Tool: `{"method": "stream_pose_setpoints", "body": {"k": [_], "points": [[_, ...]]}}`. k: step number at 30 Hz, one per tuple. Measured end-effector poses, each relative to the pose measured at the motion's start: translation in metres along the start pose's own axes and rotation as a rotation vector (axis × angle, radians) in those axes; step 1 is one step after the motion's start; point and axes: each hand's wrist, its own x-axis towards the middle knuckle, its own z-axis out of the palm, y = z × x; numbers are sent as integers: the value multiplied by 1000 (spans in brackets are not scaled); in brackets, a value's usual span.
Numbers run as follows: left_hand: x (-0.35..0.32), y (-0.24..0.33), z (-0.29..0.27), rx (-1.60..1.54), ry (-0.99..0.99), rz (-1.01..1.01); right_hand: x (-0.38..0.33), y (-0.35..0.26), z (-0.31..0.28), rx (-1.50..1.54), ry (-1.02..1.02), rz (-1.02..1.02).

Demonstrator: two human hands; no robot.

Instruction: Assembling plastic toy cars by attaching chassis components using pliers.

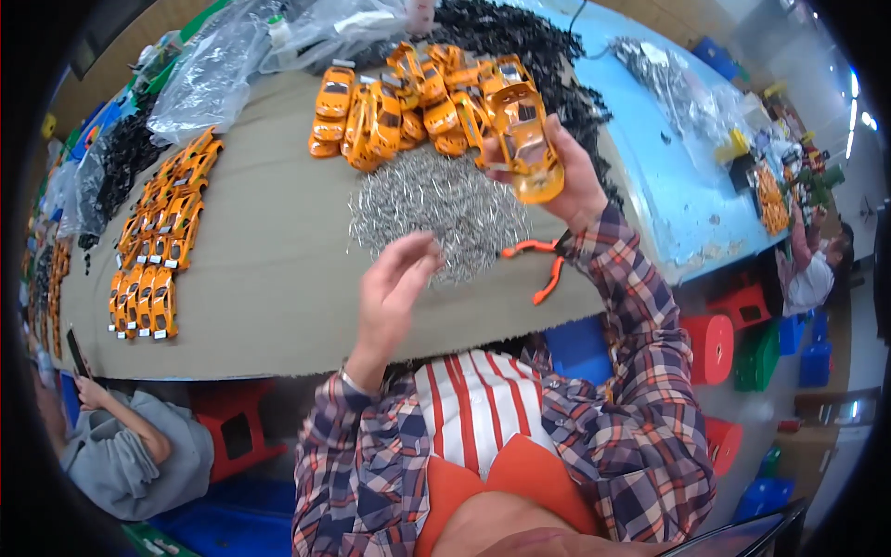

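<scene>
Strip lights (pixel 854 84): lit, white (upper right) | Floor (pixel 772 408): grey | Stool (pixel 221 408): red, lower left | Tabletop (pixel 269 241): cloth-covered, olive-grey

The person wears a long-sleeved plaid shirt (pixel 640 464), checked in dark navy, white or pale grey and orange-red, the squares crossed by lighter lines. Its right sleeve (pixel 636 297) reaches close to the wrist, while the left sleeve (pixel 336 404) ends a little further back, where a thin, light-coloured band (pixel 357 382) circles the wrist. Both the left hand (pixel 394 283) and the right hand (pixel 580 181) are bare. Between the shirt fronts shows a white panel (pixel 478 408) with red stripes, beside a plain orange-red collar (pixel 538 483) with two pointed flaps
</scene>
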Motion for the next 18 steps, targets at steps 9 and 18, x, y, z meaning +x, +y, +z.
{"method": "stream_pose_setpoints", "body": {"k": [9,18], "points": [[21,-37,25,-685,-439,-496,-87,58,27,-840,-89,-221],[-17,-47,14,-762,-439,-844,-133,38,-39,-1943,-154,-256]]}}
